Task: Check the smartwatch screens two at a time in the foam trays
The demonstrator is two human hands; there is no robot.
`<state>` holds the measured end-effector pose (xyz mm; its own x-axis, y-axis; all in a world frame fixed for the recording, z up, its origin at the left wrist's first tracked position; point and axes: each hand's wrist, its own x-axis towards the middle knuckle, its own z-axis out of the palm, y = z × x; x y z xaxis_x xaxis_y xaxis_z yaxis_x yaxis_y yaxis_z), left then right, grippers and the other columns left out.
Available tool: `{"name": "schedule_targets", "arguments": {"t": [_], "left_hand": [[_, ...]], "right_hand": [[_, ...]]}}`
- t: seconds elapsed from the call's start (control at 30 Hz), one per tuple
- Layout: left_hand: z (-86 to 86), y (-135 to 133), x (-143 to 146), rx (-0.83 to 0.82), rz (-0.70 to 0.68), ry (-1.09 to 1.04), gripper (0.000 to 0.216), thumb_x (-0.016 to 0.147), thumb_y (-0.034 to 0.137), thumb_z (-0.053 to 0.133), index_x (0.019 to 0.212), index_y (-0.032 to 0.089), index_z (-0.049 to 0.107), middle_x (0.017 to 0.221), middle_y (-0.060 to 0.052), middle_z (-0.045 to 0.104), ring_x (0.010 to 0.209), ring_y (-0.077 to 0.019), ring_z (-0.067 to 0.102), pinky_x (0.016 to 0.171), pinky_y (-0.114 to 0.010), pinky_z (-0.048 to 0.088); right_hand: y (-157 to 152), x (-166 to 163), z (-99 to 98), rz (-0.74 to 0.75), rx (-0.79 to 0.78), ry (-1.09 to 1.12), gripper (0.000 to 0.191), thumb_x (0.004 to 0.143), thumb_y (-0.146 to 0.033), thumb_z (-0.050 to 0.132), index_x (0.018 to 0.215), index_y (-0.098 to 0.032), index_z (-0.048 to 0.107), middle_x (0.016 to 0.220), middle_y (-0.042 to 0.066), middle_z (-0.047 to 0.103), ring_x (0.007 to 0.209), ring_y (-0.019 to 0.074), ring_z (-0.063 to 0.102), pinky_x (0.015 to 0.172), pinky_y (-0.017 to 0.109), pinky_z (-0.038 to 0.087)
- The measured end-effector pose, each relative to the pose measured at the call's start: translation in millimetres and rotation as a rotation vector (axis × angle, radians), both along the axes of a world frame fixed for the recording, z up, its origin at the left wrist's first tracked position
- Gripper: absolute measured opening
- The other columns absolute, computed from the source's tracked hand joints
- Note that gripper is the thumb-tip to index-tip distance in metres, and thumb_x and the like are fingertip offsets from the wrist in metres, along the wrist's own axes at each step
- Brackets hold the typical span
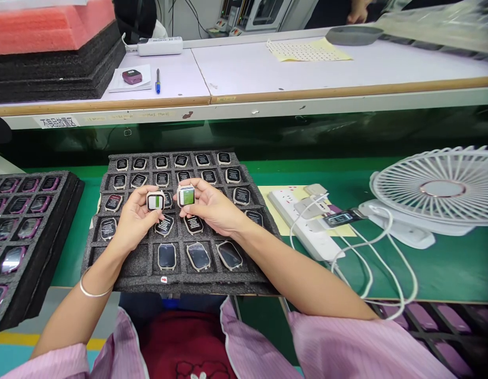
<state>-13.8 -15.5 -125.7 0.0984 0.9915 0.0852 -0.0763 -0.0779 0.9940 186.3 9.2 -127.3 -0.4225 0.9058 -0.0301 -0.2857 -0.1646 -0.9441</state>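
Note:
My left hand (135, 218) pinches a square smartwatch body (155, 200) whose screen shows white and green. My right hand (212, 205) holds a similar watch body (186, 196) by its edges, with a brighter green screen. The two watches are close together but apart, above a dark grey foam tray (164, 287). Rows of watch bodies sit in its square pockets, most showing black screens with white text. My hands hide the pockets beneath them. Nearest the front, several unlit watches (198, 256) lie in their pockets.
A second foam tray of watches (31, 210) sits on the left. To the right are a white power strip (299, 226), tangled white cables (370, 263) and a white desk fan (437, 189). A raised white shelf (267, 79) crosses behind, and a co-worker's hand (358, 10) shows beyond it.

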Motion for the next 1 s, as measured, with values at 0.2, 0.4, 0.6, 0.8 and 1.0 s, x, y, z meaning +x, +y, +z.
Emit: {"name": "schedule_targets", "arguments": {"t": [0.2,0.4,0.6,0.8,1.0], "left_hand": [[-0.1,-0.2,-1.0,-0.003,0.026,0.023,0.036,0.075,0.025,0.074,0.105,0.02,0.057,0.093,-0.001,0.067,0.06,-0.0088,0.065,0.054,-0.02,0.052],[-1.8,-0.1,-1.7,0.009,0.069,0.039,0.028,0.081,0.038,0.073,0.096,0.019,0.058,0.084,0.0,0.066,0.051,-0.0065,0.059,0.046,-0.019,0.045],[-0.8,0.1,-1.1,0.026,0.063,0.027,0.032,0.077,0.037,0.077,0.098,0.021,0.06,0.084,0.002,0.065,0.053,-0.0064,0.059,0.048,-0.019,0.046],[-0.6,0.4,-1.4,0.042,0.051,0.024,0.032,0.076,0.032,0.077,0.1,0.021,0.059,0.082,0.002,0.064,0.054,-0.0072,0.059,0.049,-0.019,0.045],[-0.9,1.2,-0.2,0.042,0.034,0.007,0.037,0.073,0.027,0.078,0.104,0.021,0.058,0.084,0.002,0.062,0.059,-0.0075,0.057,0.052,-0.019,0.048]], "right_hand": [[-0.2,1.2,0.9,-0.015,-0.016,-0.012,0.037,0.075,-0.018,0.074,0.107,-0.022,0.057,0.09,0.0,0.071,0.061,0.0089,0.06,0.057,0.023,0.048],[0.9,0.1,0.8,-0.024,-0.026,-0.016,0.032,0.08,-0.039,0.076,0.099,-0.021,0.058,0.08,0.001,0.069,0.067,0.0115,0.059,0.053,0.021,0.045],[0.5,1.5,0.1,-0.014,0.004,-0.026,0.035,0.076,-0.031,0.079,0.103,-0.021,0.058,0.084,0.0,0.069,0.06,0.0087,0.054,0.054,0.021,0.046],[1.5,1.0,-2.2,-0.014,0.009,-0.018,0.037,0.073,-0.022,0.079,0.103,-0.022,0.058,0.087,0.0,0.069,0.064,0.0097,0.056,0.058,0.023,0.048],[1.9,-0.6,-2.5,0.001,0.013,0.018,0.045,0.067,-0.017,0.081,0.105,-0.023,0.057,0.088,0.0,0.069,0.075,0.0131,0.061,0.061,0.024,0.05]]}}
